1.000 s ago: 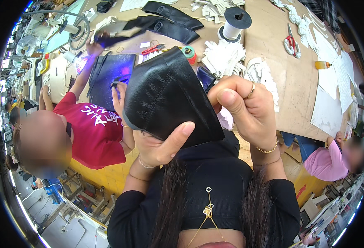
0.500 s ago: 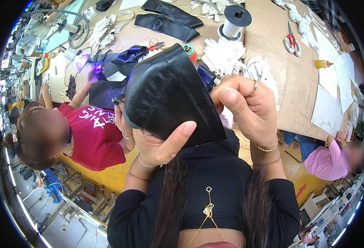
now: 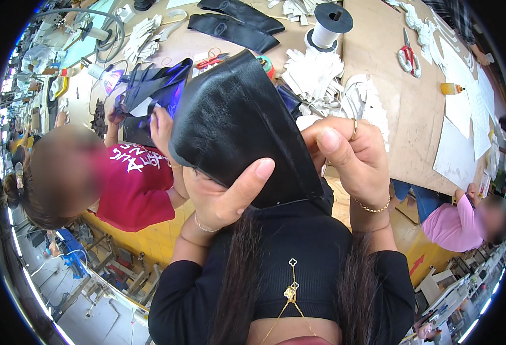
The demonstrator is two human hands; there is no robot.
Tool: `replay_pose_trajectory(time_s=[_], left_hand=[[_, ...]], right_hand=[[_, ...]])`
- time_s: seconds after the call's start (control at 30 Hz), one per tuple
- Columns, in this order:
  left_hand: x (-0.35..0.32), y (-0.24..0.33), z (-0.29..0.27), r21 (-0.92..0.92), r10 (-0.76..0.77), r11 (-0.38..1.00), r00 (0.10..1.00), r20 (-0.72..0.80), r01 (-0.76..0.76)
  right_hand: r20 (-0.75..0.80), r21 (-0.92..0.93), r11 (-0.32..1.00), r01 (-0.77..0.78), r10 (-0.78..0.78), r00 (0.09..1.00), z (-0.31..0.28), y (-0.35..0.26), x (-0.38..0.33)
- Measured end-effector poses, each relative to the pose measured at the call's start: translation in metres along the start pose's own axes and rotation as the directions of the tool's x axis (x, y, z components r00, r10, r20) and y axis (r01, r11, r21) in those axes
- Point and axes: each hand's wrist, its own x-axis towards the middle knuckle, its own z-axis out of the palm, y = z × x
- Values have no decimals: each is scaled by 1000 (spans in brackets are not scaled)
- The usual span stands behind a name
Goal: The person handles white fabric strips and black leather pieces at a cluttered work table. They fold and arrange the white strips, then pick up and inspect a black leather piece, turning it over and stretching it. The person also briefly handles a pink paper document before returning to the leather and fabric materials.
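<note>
Blk leather [image 3: 235, 132], frame ctr; L hand [image 3: 218, 201] fingers gripping it; R hand [image 3: 353, 158] pinched, contents unclear. Poss. crease if gripped too hard.

Tan worktop [image 3: 376, 57]. Spool of white line with black flange [image 3: 326, 35] sits toward the far edge. Pile of white strips [image 3: 311, 77] is nearer the front edge, another batch of white pieces [image 3: 369, 106] just right of it. Scissors with red and white handles [image 3: 408, 60] lie between spool and right edge, tips pointing far. Amber bottle [image 3: 451, 88] and white sheets [image 3: 456, 155] sit toward the right edge. Lit lamp [image 3: 112, 80] toward the left. Person in pink [image 3: 451, 227] at near right corner, person in red [image 3: 135, 198] at front edge, left part.
</note>
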Motion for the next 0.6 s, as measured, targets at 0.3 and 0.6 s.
replay_pose_trajectory(time_s=[0.3, 0.6], left_hand=[[-1, -2, -7, 170, 54, 984, 998, -22, -49], [6, -3, 3, -43, 92, 995, 996, -2, -92]], right_hand=[[-16, -5, 999, 38, -38, 999, 2, 2, -2], [-2, 24, 996, 87, -87, 996, -1, 7, -1]])
